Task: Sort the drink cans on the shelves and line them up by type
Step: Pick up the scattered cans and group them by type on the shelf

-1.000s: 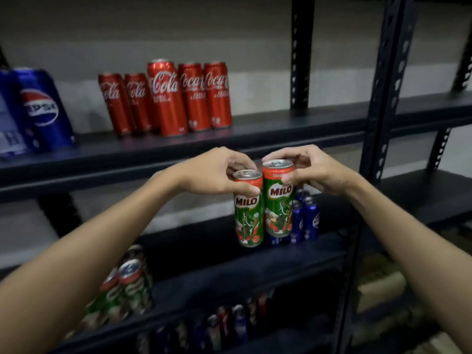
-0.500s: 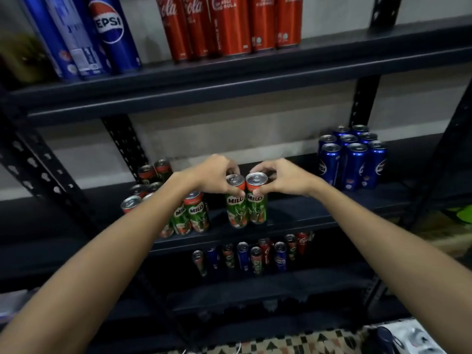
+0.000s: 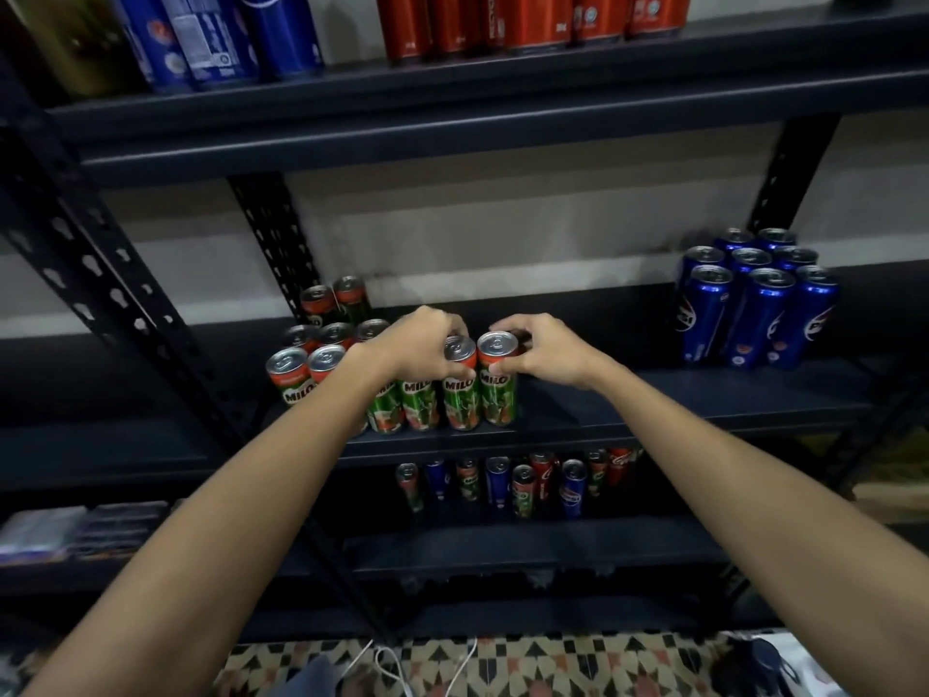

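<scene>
We hold two Milo cans side by side at the front edge of the middle shelf [image 3: 653,420]. Our left hand [image 3: 420,347] curls its fingers over the rim of the left can [image 3: 458,389], thumb on the front of the can just below the top. Our right hand [image 3: 545,352] pinches the right can [image 3: 497,382] near its top, thumb in front, fingers curled behind the rim. Both cans stand upright and touch each other; their bases are at the shelf surface, though we cannot tell whether they rest on it fully.

Just left of them stands the Milo group [image 3: 321,364], upright, in rows running back toward the wall; our left forearm covers part of the front row. Two more green cans [image 3: 402,407] show below our left wrist, touching the left can.

Well apart, at the right end of the same shelf, stands a tight cluster of blue cans [image 3: 754,304].

On the top shelf [image 3: 452,118] we see the lower parts of blue cans [image 3: 226,37] at left and red cans [image 3: 528,22] toward the right.

On the bottom shelf [image 3: 502,550] a row of mixed cans [image 3: 523,482] stands, red, blue and green together.

Below, a patterned floor [image 3: 553,666] carries white cables [image 3: 392,666].
</scene>
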